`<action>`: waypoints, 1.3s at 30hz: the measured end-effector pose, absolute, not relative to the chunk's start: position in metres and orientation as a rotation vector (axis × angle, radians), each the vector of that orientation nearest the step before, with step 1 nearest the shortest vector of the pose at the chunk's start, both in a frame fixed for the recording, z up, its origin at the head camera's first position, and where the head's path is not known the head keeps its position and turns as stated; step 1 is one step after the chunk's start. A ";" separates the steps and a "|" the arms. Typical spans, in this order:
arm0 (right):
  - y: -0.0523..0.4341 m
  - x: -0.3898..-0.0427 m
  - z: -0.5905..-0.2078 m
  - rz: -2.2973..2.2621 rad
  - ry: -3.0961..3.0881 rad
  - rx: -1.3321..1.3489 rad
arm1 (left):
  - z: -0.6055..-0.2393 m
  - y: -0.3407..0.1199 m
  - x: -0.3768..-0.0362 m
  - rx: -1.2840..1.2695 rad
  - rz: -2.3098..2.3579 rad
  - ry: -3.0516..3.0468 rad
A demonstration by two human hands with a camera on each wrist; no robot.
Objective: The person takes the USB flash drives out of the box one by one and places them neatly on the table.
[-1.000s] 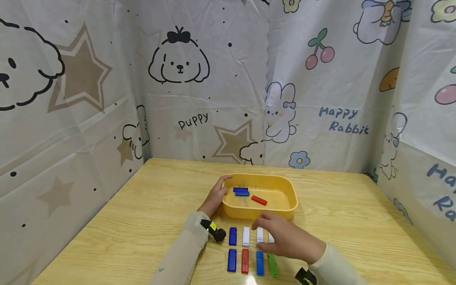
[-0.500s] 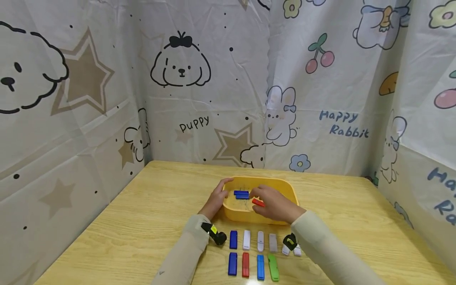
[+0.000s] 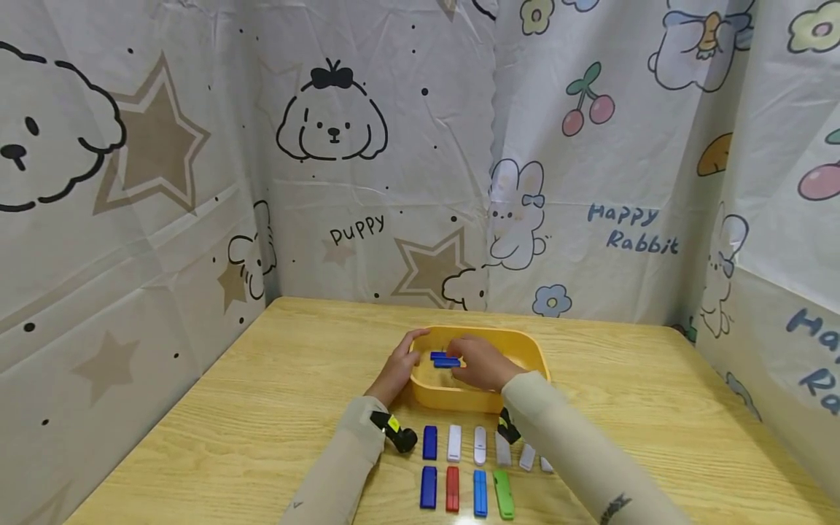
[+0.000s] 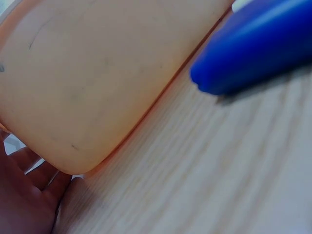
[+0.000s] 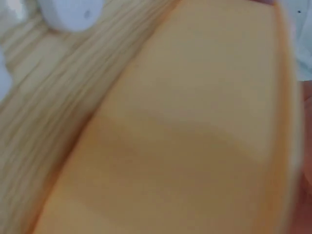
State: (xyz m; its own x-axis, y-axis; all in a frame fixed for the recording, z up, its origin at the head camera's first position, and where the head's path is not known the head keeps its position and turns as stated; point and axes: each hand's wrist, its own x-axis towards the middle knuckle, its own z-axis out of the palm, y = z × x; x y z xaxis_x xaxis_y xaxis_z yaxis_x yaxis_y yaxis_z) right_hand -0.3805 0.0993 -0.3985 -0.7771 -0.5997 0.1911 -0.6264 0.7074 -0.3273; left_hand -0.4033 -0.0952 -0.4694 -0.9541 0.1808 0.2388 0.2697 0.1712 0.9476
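Observation:
A yellow plastic bin (image 3: 453, 398) stands mid-table. My left hand (image 3: 396, 370) holds its left end, fingers around the far corner and thumb at the rim; the left wrist view also has this hand (image 4: 27, 195) against the bin's wall. My right hand (image 3: 484, 363) reaches over the front rim into the bin, fingers bent down at the right end of two small blue oblong pieces (image 3: 446, 362). Its fingertips are partly hidden, so whether they pinch anything cannot be told. The right wrist view mostly holds the bin's outer wall (image 5: 170, 112).
In front of the bin, oblong pieces lie in two rows: a dark blue one (image 3: 429, 442) and several white ones (image 3: 454, 442) behind; a blue (image 3: 429, 487), a red (image 3: 453, 488), a light blue (image 3: 480, 493) and a green one (image 3: 504, 494) nearer. Printed curtains surround the table (image 3: 315, 350).
My right hand has moved from above the white pieces into the bin, then left toward the blue pieces. The red piece inside is now out of sight. My left hand keeps its place.

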 end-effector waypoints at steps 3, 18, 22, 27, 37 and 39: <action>0.097 -0.386 -0.406 0.596 -2.847 0.977 | -0.470 -0.095 -0.403 -0.447 -1.919 -2.352; 0.094 -0.397 -0.422 0.595 -2.860 0.904 | -0.460 -0.096 -0.396 -0.441 -1.925 -2.358; 0.095 -0.399 -0.425 0.567 -2.859 0.940 | -0.443 -0.096 -0.380 -0.485 -1.923 -2.363; 0.095 -0.401 -0.428 0.532 -2.857 0.984 | -0.438 -0.096 -0.374 -0.498 -1.908 -2.381; 0.095 -0.401 -0.428 0.491 -2.891 0.998 | -0.439 -0.095 -0.375 -0.496 -1.924 -2.367; 0.095 -0.401 -0.427 0.470 -2.905 0.997 | -0.439 -0.095 -0.376 -0.503 -1.929 -2.361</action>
State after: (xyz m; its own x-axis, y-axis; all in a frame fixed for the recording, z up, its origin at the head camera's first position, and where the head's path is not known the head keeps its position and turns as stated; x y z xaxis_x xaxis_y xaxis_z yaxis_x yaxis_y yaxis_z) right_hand -0.4009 0.0949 -0.4268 -0.7936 -0.5946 0.1289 -0.6049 0.7484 -0.2719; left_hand -0.3759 -0.0951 -0.4388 -0.9457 0.2164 0.2426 0.2808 0.1677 0.9450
